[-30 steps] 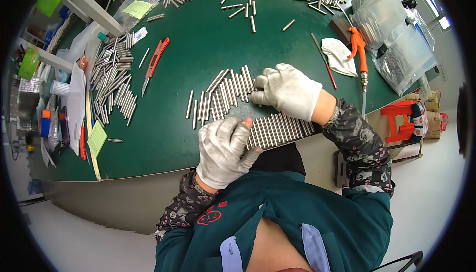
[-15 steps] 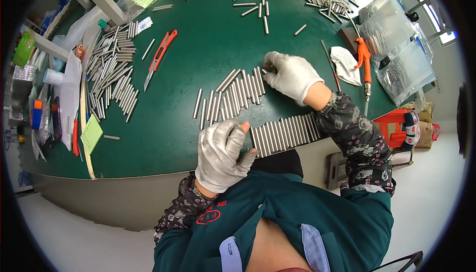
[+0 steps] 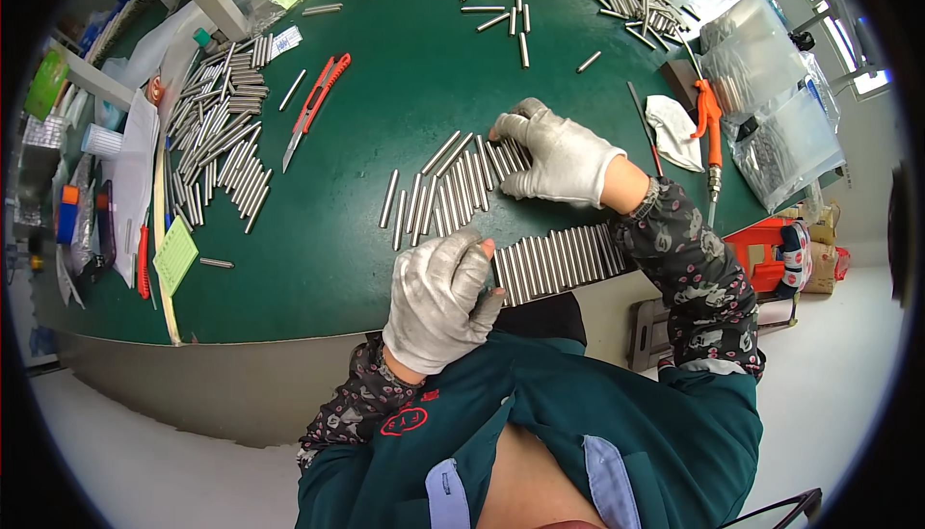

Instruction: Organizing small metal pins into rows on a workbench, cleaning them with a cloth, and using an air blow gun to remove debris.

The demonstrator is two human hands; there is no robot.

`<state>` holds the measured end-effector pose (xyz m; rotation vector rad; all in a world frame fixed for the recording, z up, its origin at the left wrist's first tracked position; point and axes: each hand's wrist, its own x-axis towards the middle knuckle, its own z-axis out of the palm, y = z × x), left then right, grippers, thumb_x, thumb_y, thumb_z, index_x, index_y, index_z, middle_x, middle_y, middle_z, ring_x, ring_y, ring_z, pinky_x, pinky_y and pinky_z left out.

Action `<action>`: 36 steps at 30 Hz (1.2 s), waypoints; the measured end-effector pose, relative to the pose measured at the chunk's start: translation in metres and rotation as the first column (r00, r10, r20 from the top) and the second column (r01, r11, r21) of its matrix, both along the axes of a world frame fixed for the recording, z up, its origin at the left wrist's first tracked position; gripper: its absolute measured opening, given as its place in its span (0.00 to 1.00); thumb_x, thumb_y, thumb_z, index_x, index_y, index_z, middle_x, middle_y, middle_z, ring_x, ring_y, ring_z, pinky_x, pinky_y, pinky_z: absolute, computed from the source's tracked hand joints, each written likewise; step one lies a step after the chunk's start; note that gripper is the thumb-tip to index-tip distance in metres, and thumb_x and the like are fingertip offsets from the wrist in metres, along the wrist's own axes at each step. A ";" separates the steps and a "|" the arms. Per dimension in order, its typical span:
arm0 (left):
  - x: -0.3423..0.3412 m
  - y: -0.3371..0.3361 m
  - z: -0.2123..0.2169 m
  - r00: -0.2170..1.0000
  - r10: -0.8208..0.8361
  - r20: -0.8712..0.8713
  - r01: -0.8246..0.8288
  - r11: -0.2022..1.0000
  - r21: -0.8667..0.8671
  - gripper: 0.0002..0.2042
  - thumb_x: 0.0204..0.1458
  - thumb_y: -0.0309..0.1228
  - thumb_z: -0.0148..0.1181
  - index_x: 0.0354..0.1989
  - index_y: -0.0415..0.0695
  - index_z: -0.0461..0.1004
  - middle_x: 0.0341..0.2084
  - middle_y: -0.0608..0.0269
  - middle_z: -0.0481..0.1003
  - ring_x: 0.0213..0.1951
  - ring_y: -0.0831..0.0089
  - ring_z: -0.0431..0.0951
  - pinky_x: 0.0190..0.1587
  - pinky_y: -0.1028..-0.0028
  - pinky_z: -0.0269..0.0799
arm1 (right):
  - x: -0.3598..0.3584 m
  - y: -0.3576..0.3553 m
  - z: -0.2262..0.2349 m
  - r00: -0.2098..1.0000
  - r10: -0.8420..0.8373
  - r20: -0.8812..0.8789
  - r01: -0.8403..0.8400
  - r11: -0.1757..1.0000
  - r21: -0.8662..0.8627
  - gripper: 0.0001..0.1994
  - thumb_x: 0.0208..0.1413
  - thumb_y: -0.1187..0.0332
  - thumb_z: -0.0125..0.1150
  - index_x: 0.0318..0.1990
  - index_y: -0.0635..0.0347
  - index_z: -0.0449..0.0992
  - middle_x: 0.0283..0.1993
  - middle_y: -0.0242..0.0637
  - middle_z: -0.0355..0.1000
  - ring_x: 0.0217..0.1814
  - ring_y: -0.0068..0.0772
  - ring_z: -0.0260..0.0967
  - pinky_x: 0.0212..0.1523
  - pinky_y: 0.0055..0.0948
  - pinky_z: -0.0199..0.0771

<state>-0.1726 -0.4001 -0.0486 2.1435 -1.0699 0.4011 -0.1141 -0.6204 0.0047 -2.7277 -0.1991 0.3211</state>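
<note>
Near the front edge of a green table (image 3: 405,66), a loose fan of steel rods (image 3: 461,187) marks the clock's centre. At two to three o'clock the gloved right hand (image 3: 562,155) arches over the fan's right end, thumb and bent fingers on either side of several rods; whether they are pinched cannot be told. At six o'clock sits the gloved left hand (image 3: 438,293), fingers partly curled and thumb apart, its palm hidden, so its grip cannot be told either. It is just beside the left end of a tight row of rods (image 3: 559,264), which lies at four o'clock. A red cutter (image 3: 321,95) lies at ten, a white cloth (image 3: 674,129) and orange air gun (image 3: 707,110) toward half past two.
</note>
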 end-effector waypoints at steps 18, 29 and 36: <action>0.001 0.001 0.001 1.000 0.001 0.030 -0.003 0.998 0.062 0.21 0.51 0.40 0.60 0.49 0.39 0.71 0.45 0.54 0.70 0.42 0.57 0.72 0.45 0.62 0.66 | -0.020 -0.045 -0.004 0.991 -0.102 0.082 0.110 0.988 -0.105 0.13 0.43 0.74 0.55 0.40 0.56 0.76 0.45 0.46 0.70 0.44 0.51 0.72 0.45 0.39 0.73; 0.001 0.000 -0.002 0.996 0.009 0.086 -0.017 0.995 0.096 0.20 0.52 0.41 0.58 0.49 0.41 0.70 0.46 0.56 0.69 0.42 0.58 0.72 0.43 0.62 0.66 | -0.118 -0.074 -0.006 0.979 -0.196 0.049 0.192 0.978 0.077 0.15 0.41 0.71 0.59 0.42 0.53 0.75 0.44 0.44 0.69 0.42 0.49 0.72 0.43 0.40 0.73; -0.006 -0.018 0.024 0.994 -0.094 -0.061 0.108 0.953 0.282 0.33 0.36 0.42 0.71 0.51 0.39 0.69 0.46 0.56 0.71 0.39 0.60 0.75 0.38 0.64 0.73 | -0.133 -0.071 0.006 0.996 -0.083 0.034 0.079 0.991 0.105 0.39 0.30 0.65 0.72 0.58 0.55 0.68 0.53 0.47 0.66 0.51 0.52 0.68 0.51 0.38 0.72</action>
